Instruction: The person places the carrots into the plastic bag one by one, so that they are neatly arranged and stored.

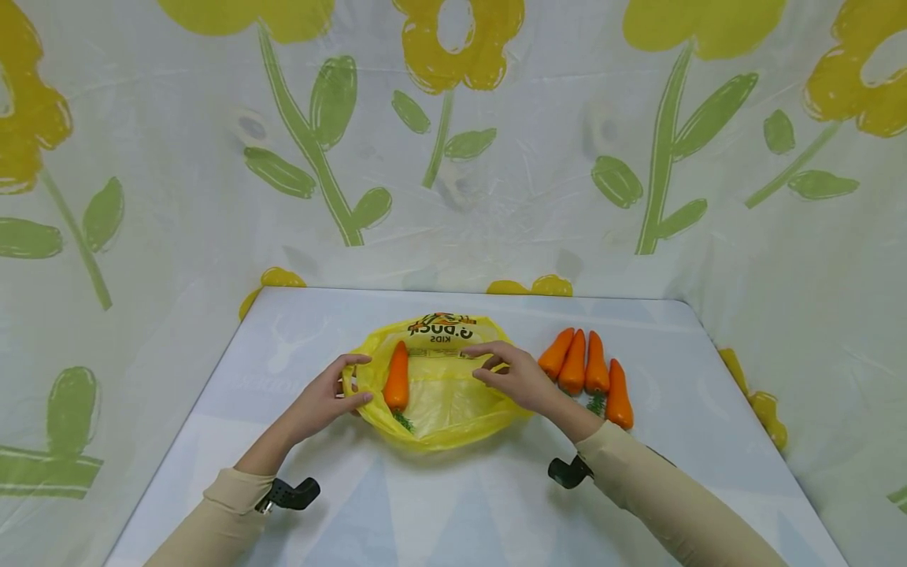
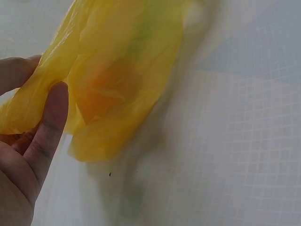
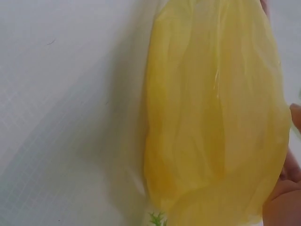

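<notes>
Yellow bag, carrot inside, is pinched by left grip.

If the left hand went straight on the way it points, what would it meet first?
Beyond the edge of the bag, which the left hand holds, probably the carrot inside. It lies just ahead in the head view, though depth is unclear.

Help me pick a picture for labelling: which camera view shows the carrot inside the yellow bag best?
The head view: through the open mouth of the yellow bag, the carrot shows whole and uncovered. The left wrist view gives only a blurred orange patch through the bag; in the right wrist view I cannot make it out.
</notes>
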`<state>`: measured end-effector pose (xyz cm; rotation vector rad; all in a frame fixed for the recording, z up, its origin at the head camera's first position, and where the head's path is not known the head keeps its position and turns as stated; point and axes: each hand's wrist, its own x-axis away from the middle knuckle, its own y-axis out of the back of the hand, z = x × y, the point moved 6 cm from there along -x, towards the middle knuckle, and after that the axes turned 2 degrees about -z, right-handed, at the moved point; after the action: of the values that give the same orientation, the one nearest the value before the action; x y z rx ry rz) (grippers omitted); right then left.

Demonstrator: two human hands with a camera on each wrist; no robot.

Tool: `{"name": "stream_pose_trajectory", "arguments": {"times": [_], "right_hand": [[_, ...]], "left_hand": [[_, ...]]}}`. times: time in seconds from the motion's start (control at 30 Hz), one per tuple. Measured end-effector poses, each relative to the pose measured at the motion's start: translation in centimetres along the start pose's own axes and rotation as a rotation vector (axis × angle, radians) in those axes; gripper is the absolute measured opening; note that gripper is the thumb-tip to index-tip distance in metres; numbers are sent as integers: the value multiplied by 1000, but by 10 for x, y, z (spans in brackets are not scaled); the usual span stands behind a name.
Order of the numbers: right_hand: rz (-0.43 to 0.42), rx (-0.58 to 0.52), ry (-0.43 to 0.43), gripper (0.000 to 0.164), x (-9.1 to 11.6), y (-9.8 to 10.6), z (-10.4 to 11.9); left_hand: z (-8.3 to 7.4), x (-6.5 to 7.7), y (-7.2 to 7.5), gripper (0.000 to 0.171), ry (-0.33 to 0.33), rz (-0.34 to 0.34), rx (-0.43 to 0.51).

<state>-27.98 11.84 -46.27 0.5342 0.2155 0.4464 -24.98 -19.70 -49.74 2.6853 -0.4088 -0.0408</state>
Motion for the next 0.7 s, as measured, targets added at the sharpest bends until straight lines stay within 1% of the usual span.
{"name": "stream_pose_trajectory", "arguments": {"times": [0.37,0.5,0.7], "right_hand": [[-50,-43,-29,40,9,10,0],[-64,-47,-34,41,13,16,-2],[-113,-54,-40,43,19,27,-8]], "left_hand": [[3,1,1,65,10,-5,9],[4,1,1,65,9,-7,8],[3,1,1,65,3,-7,10]]}}
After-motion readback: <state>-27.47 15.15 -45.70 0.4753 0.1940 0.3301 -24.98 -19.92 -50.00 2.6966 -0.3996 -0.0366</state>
